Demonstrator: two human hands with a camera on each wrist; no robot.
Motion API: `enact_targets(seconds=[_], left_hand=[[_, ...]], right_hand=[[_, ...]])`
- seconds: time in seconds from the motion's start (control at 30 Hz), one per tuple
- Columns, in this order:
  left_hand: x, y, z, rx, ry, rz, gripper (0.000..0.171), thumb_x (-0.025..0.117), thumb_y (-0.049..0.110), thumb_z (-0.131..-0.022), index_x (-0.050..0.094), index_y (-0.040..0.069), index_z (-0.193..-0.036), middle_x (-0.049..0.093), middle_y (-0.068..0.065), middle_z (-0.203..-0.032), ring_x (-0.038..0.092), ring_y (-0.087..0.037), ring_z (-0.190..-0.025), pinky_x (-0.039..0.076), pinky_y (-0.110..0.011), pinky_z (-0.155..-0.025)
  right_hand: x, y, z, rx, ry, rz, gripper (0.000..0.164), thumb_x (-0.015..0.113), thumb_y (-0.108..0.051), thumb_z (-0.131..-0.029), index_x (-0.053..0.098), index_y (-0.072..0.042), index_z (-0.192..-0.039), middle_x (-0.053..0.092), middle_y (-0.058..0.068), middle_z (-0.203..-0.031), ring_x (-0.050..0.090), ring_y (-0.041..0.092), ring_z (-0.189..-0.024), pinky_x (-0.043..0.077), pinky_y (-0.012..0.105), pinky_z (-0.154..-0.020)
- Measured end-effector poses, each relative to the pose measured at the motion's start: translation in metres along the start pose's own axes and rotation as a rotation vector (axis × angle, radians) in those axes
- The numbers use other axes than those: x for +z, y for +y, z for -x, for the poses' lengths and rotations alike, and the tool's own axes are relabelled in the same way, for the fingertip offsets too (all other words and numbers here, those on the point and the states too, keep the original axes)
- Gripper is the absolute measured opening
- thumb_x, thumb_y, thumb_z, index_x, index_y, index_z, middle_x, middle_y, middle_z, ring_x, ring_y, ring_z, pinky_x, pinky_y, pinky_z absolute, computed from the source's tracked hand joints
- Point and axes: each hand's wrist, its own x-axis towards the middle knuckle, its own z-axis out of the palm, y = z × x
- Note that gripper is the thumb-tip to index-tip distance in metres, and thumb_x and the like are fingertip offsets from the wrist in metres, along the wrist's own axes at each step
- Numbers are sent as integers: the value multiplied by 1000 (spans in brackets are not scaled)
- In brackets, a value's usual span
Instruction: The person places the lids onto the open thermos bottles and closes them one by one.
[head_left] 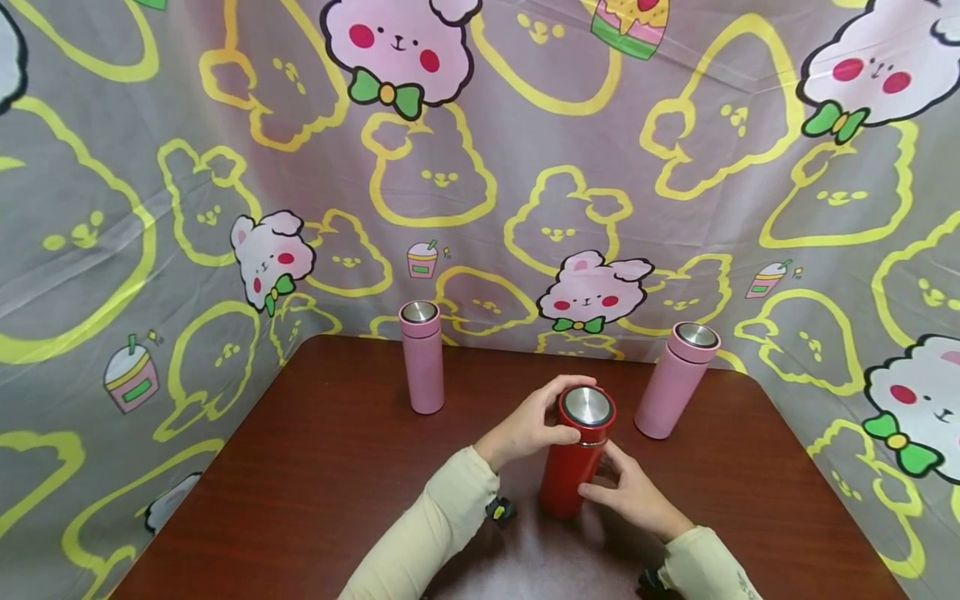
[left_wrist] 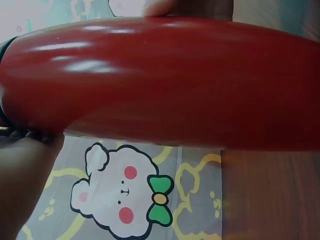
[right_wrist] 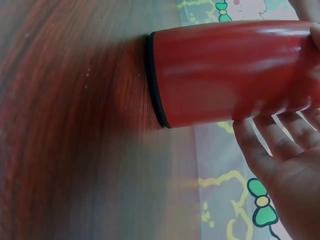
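A red thermos [head_left: 566, 479] with a silver-topped lid [head_left: 588, 406] stands upright on the brown table near the front middle. My left hand [head_left: 532, 421] grips it at the lid, thumb on the near side and fingers round the far side. Lower down, my right hand [head_left: 633, 496] holds the body from the right, thumb in front. In the right wrist view, the fingers of that right hand [right_wrist: 285, 155] curve against the red wall, and the black base rim [right_wrist: 156, 82] meets the table. The thermos body [left_wrist: 165, 85] fills much of the left wrist view.
Behind the red thermos are two pink thermoses with silver tops: one [head_left: 425, 367] at the back left, another [head_left: 672, 387] at the back right. The brown table [head_left: 300, 467] ends at a patterned cloth [head_left: 480, 142] that hangs behind it and along both sides.
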Motion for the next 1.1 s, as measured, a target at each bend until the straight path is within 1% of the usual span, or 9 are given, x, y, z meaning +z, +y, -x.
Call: enact_targets(seconds=[0.1,0.23,0.43,0.6,0.73,0.87,0.9,1.0,1.1], left_hand=[[-1,-5,-2,33,-40,17,57,53,17,-77,34,13,-130,45,-1,-120,45,-14,-107,40,-31,-87],[-2,-7,-4,68,-82,80,60,49,18,-74,32,9,-130,44,-5,-122,44,-16,-109,39,-34,-89],[-2,-9,-4,89,-98,111,61,49,17,-72,31,10,-129,43,-7,-123,44,-19,-109,37,-36,-91],[-3,-8,-3,60,-127,132,61,52,17,-77,26,14,-132,42,-5,-126,43,-18,-112,36,-35,-91],[-3,3,-2,49,-138,131,63,54,10,-79,23,14,-134,39,-9,-129,42,-16,-113,36,-34,-92],[-1,18,1,46,-129,107,64,55,4,-78,24,12,-133,37,-16,-130,43,-14,-112,37,-33,-91],[-1,21,1,48,-126,94,64,55,4,-78,23,12,-133,36,-17,-130,42,-13,-112,36,-32,-92],[-3,10,0,46,-89,62,65,58,5,-78,25,15,-133,37,-12,-131,41,-13,-113,36,-31,-92],[-5,-2,0,13,-27,46,66,62,8,-77,29,20,-132,40,-3,-131,42,-13,-112,37,-31,-90]], right_hand=[[0,-2,0,14,9,-2,63,67,-11,-77,35,-18,-132,48,6,-122,51,20,-105,43,37,-83],[1,-12,0,27,4,-18,61,66,-6,-77,36,-14,-130,48,8,-121,52,19,-103,43,37,-83],[3,-25,1,24,-10,-10,60,65,-6,-78,36,-9,-130,49,11,-120,52,19,-103,42,40,-84],[1,-13,1,13,-13,-8,62,65,-6,-78,35,-13,-132,48,9,-121,51,20,-104,42,38,-84],[-1,-2,0,19,-12,-3,64,66,-12,-78,34,-18,-133,47,6,-123,50,20,-107,42,35,-85],[0,-1,-1,31,-13,-3,64,66,-14,-78,34,-21,-132,46,5,-124,49,21,-108,42,33,-85],[1,-5,-1,31,-13,2,64,66,-13,-78,34,-20,-132,46,5,-124,49,21,-107,41,33,-85],[3,-20,0,22,-9,6,63,66,-9,-78,35,-17,-132,47,8,-123,50,20,-106,42,34,-85],[4,-34,2,7,-6,12,61,65,-7,-78,35,-12,-131,48,10,-122,51,18,-105,42,35,-85]])
